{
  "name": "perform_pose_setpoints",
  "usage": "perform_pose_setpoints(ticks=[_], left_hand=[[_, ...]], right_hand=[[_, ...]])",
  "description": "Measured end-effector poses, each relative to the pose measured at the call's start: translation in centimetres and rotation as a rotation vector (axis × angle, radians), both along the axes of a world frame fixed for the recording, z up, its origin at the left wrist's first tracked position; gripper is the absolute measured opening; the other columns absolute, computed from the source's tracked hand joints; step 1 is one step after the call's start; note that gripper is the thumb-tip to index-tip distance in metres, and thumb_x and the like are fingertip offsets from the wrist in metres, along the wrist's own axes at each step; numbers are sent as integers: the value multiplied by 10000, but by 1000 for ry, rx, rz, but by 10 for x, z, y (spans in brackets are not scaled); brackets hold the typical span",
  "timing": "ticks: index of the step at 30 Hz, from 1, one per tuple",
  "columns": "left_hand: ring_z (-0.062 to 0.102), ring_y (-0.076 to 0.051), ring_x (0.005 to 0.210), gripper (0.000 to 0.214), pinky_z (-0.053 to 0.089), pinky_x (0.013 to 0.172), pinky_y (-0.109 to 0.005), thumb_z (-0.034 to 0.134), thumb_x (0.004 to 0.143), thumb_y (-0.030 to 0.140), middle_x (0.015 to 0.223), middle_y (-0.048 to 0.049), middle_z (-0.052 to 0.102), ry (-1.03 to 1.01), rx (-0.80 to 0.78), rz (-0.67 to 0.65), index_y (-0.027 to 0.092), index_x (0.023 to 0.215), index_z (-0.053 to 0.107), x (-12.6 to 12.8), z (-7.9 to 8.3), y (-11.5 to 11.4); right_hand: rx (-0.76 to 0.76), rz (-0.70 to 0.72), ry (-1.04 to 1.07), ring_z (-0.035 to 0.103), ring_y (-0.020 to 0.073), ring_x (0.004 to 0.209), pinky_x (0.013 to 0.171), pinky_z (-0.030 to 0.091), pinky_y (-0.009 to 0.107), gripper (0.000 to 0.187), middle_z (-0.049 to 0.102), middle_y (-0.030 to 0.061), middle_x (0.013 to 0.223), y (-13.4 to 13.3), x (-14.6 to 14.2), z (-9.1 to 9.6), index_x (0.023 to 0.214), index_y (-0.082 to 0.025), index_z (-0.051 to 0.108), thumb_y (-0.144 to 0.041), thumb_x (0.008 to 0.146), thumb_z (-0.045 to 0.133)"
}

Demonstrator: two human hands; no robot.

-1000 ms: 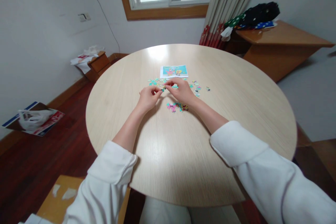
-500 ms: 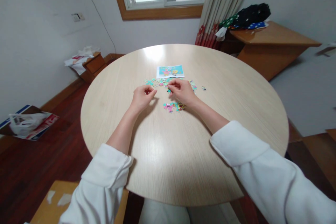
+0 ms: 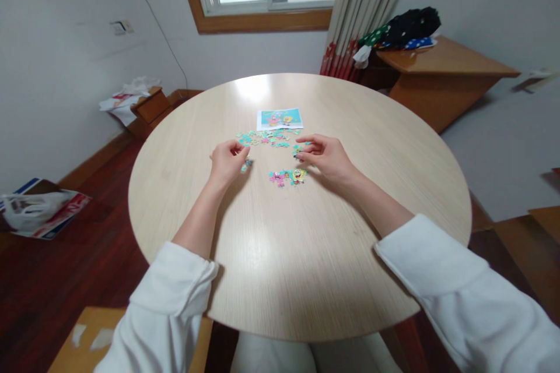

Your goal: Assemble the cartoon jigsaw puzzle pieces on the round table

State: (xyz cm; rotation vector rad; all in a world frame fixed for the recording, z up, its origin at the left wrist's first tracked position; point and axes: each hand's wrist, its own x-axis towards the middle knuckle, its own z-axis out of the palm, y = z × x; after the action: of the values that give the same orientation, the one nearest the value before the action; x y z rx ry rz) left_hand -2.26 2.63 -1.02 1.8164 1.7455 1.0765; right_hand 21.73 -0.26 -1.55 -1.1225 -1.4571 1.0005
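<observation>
My left hand [image 3: 226,160] rests on the round wooden table [image 3: 262,256] with its fingers curled into a pinch. A small teal puzzle piece [image 3: 247,165] lies right at its fingertips; whether the hand grips anything is hidden. My right hand [image 3: 327,155] pinches a teal puzzle piece [image 3: 301,151] between thumb and forefinger, just above the table. Between the hands lies a short joined strip of pink and yellow pieces [image 3: 287,176]. Behind it, several loose pieces [image 3: 262,138] are scattered. A printed reference picture [image 3: 280,119] lies beyond them.
A wooden desk [image 3: 441,67] with dark clothes on it stands at the right by a curtain [image 3: 363,6]. At the left, a low wooden box [image 3: 149,106] and a plastic bag [image 3: 32,213] lie on the dark floor. A cardboard box [image 3: 87,338] sits by my left elbow.
My hands were together over the loose pieces and have moved apart, the left one to the left and the right one to the right. The joined strip now shows fully between them.
</observation>
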Motion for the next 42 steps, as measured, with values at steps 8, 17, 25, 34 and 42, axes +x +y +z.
perform_pose_setpoints(ticks=[8,17,25,34,42], left_hand=[[562,-178,720,207,413,763,-327,592,783,349,620,-8,592,20,14,47,178,668,612,-2,-2,2],[563,-181,725,194,407,795,-350,595,783,316,639,-8,583,12,-5,56,176,649,588,-2,0,2],[559,-177,721,185,415,780,-337,599,771,320,630,-7,583,10,5,65,172,660,598,-3,-2,4],[555,-161,675,197,417,770,-328,588,763,320,613,-4,587,-1,2,38,161,646,605,-2,-3,3],[559,-164,682,165,432,747,-321,601,752,307,635,-14,607,-17,15,36,165,668,608,-4,-8,7]], right_hand=[[-27,79,-8,632,158,604,590,548,329,271,657,21,635,1,-5,1,716,-191,663,-380,597,817],[-71,274,-132,562,117,543,540,447,278,216,631,0,597,-8,-15,3,786,-167,698,-326,656,764],[-16,191,-200,574,129,586,564,443,284,171,646,24,650,-1,-10,-2,778,-159,705,-310,701,727],[-8,180,-211,590,143,626,607,478,302,230,653,38,683,0,-10,-2,802,-146,699,-357,715,729],[61,40,-267,591,149,696,701,491,324,141,644,33,748,7,-3,-2,903,-188,706,-248,785,656]])
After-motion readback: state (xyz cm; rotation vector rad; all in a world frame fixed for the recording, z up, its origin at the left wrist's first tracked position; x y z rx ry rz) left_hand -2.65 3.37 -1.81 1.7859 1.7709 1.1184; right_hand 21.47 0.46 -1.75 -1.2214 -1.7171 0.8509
